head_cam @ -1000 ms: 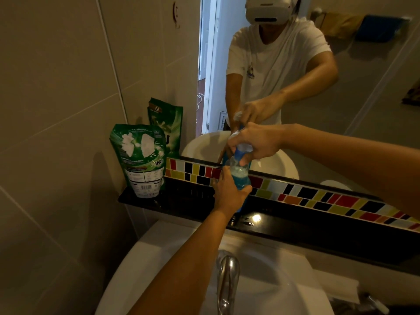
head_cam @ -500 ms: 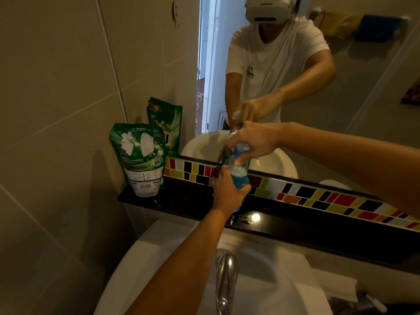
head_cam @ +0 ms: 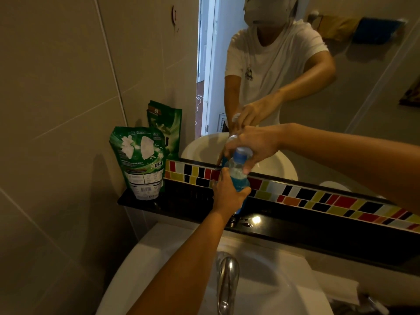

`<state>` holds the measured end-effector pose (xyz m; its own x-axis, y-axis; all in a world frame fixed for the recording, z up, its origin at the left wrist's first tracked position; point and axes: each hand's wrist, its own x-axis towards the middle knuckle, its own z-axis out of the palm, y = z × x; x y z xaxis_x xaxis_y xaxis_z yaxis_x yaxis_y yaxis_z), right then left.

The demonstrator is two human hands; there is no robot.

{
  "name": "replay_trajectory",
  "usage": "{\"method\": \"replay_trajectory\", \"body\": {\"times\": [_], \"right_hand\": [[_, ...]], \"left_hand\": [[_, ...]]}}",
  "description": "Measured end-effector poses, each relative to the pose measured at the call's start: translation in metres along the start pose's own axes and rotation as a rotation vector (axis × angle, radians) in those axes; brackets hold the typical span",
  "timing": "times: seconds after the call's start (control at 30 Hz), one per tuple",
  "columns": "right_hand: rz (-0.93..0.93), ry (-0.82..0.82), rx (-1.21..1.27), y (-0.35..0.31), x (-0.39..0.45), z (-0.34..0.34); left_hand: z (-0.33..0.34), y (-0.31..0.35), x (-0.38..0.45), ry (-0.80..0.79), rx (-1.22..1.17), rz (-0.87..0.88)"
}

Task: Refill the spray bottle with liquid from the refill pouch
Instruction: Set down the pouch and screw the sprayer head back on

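Bottle [head_cam: 237, 178] upright at frame centre, nozzle up. Your left hand [head_cam: 228, 193] grips its body; right hand [head_cam: 252, 146] clamps its top.

We see a green-and-white pouch [head_cam: 141, 162] on the black shelf [head_cam: 295, 226]; right of the pouch, a bottle [head_cam: 238, 176] holding blue liquid, perhaps blue-collared; behind it, multicoloured tiles [head_cam: 318, 196].

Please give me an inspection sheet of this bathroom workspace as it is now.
Surface: black shelf, glossy, small wet spots.
Job's things: spray bottle upright, blue liquid inside; green refill pouch standing at the shelf's left end, untouched.
Clutter: nothing seen.
Hands: left hand grips the bottle body; right hand on the spray head.
Cables: nothing seen.
Surroundings: white sink, tap, mirror, coloured tile strip.
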<state>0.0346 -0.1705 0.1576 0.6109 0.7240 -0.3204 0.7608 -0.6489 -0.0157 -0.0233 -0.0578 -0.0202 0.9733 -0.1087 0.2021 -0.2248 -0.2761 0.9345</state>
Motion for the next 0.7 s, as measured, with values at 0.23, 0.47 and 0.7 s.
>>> {"method": "replay_trajectory", "body": {"times": [0.23,0.47,0.7], "right_hand": [[0.042,0.032,0.002,0.0016,0.0029,0.0035],[0.033,0.040,0.024,0.0025,0.0030,0.0060],[0.080,0.050,0.057,-0.0011,0.0022,0.0023]], "left_hand": [[0.0011,-0.0012,0.0012,0.006,0.013,-0.002],[0.0003,-0.0033,0.0014,-0.002,0.000,-0.014],[0.0026,-0.0049,0.0037,0.005,0.022,-0.008]]}}
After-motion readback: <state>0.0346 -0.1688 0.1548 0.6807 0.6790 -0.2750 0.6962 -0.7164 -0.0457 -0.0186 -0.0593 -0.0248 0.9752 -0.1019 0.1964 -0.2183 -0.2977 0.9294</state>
